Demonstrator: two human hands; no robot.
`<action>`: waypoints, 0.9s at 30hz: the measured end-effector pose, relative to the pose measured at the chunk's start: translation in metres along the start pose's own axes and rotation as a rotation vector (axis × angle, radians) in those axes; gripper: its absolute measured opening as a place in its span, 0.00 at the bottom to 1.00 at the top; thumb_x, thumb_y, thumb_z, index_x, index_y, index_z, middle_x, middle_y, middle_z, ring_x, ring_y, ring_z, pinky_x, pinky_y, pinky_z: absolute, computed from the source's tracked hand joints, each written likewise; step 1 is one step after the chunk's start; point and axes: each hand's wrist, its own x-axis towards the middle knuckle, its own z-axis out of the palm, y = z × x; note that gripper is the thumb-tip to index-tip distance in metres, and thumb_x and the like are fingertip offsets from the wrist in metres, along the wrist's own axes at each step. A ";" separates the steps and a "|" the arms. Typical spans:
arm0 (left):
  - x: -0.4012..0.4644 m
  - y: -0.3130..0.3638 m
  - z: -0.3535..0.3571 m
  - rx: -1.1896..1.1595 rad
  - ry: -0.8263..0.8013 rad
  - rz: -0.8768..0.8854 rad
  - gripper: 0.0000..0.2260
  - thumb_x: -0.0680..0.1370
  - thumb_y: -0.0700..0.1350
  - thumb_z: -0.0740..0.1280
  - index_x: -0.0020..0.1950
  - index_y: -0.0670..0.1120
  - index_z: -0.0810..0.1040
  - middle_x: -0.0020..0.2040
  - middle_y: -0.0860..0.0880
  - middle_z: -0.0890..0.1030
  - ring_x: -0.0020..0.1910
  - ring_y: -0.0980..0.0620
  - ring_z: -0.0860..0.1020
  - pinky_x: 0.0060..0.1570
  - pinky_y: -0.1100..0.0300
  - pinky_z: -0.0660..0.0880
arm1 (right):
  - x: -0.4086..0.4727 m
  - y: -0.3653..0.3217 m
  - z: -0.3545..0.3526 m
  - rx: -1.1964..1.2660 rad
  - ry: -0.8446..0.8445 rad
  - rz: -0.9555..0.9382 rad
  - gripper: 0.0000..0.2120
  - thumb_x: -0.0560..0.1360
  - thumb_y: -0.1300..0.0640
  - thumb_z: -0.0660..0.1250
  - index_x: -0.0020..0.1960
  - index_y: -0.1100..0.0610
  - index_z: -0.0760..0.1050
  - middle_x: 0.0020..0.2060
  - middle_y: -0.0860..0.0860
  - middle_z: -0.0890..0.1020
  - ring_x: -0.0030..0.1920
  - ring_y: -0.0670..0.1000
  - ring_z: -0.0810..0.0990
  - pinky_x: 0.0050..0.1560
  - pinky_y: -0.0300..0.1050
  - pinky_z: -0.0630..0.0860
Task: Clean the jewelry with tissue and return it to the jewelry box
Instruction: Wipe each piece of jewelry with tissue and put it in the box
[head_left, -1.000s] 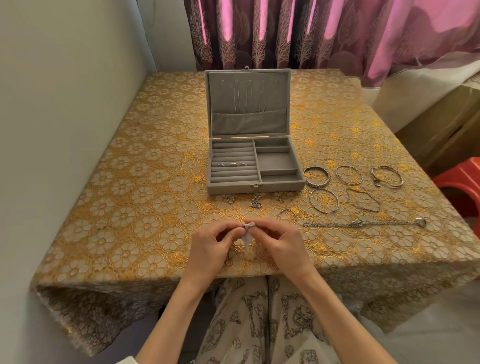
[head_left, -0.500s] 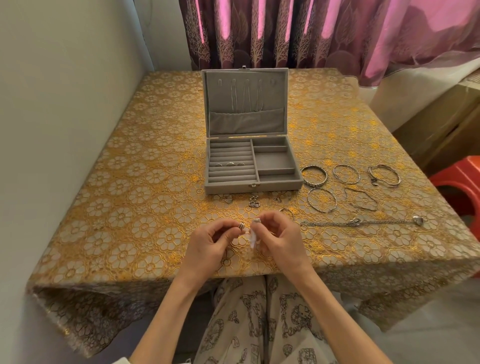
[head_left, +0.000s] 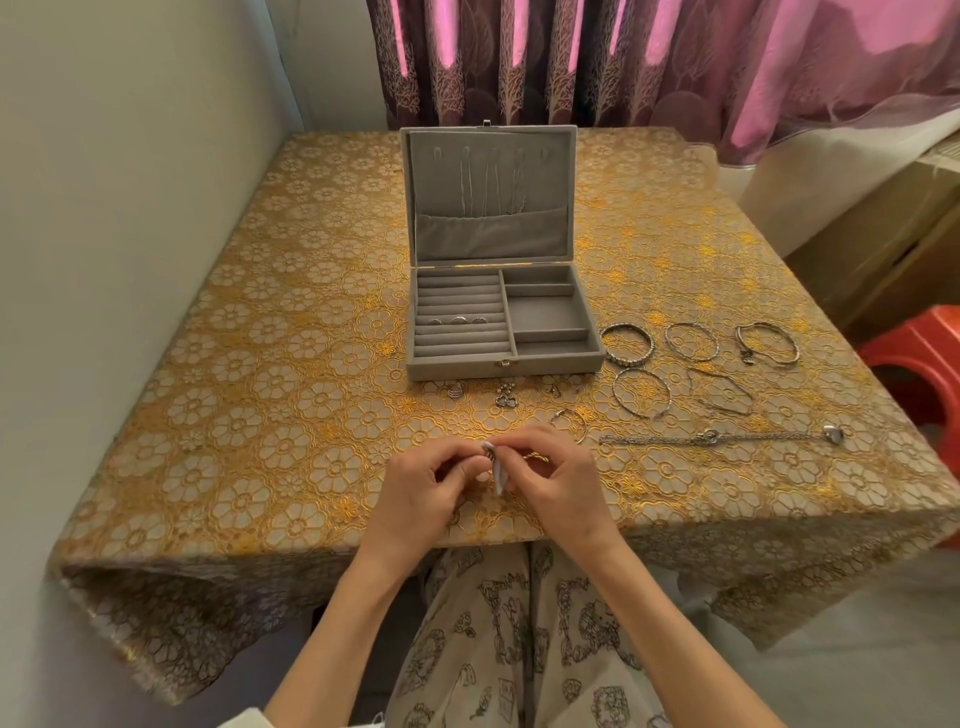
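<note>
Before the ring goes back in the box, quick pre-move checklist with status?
1. Ring held by left hand: ok.
2. Tissue pinched in right hand, against the ring: ok.
3. Ring wiped clean: cannot tell, too small.
4. Jewelry box lid open: ok.
5. Free ring slot: ok, three rings sit in one row, other rows bare.
6. Path to box: not ok, small pieces lie in front of it.
</note>
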 end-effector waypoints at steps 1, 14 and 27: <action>0.000 0.001 0.000 -0.010 0.002 -0.011 0.07 0.73 0.38 0.70 0.45 0.50 0.81 0.40 0.61 0.80 0.42 0.65 0.78 0.41 0.73 0.72 | 0.000 0.000 0.000 -0.005 -0.001 -0.008 0.07 0.73 0.63 0.68 0.48 0.54 0.80 0.42 0.49 0.81 0.44 0.44 0.79 0.44 0.40 0.78; 0.001 0.004 0.000 -0.051 0.039 -0.090 0.05 0.72 0.47 0.69 0.44 0.48 0.82 0.38 0.53 0.82 0.39 0.59 0.78 0.37 0.67 0.75 | 0.001 0.003 0.000 0.059 0.010 -0.041 0.07 0.72 0.64 0.69 0.48 0.55 0.81 0.41 0.48 0.80 0.42 0.45 0.79 0.40 0.43 0.79; 0.002 0.003 0.001 -0.050 0.036 -0.059 0.04 0.72 0.42 0.71 0.44 0.49 0.83 0.41 0.55 0.82 0.42 0.62 0.79 0.42 0.72 0.73 | 0.002 0.002 0.002 -0.032 0.034 -0.007 0.06 0.72 0.62 0.69 0.48 0.56 0.81 0.41 0.48 0.81 0.44 0.43 0.78 0.42 0.36 0.77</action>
